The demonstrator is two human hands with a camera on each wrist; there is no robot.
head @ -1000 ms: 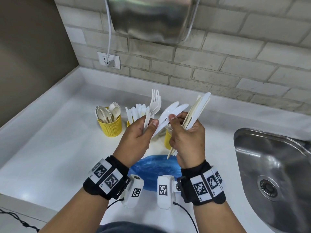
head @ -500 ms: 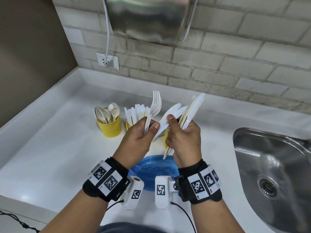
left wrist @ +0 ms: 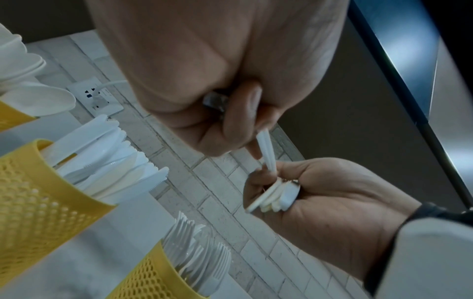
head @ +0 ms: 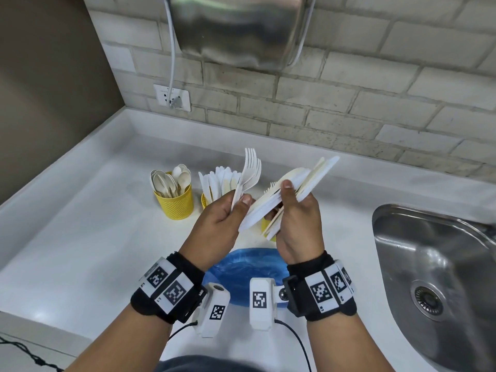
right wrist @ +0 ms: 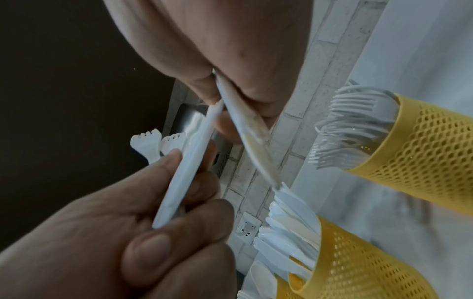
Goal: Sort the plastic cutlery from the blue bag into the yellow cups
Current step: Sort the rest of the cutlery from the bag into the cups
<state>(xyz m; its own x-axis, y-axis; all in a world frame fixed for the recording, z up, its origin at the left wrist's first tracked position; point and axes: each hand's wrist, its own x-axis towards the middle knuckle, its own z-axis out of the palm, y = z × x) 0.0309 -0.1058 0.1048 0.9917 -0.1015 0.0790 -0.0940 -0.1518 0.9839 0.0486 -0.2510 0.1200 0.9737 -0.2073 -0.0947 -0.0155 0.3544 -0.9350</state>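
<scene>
A white worktop runs into a corner under a pale brick wall, with a steel sink at the right and a socket above. Three yellow cups stand in a row: spoons, knives, forks. The blue bag lies flat below the wrists. The left hand has its fingers curled round two forks, tines up. The right hand clamps a fanned bundle of cutlery.

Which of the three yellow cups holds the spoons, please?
The leftmost yellow cup, nearest the wall socket; its neighbour holds knives, the third forks.
</scene>
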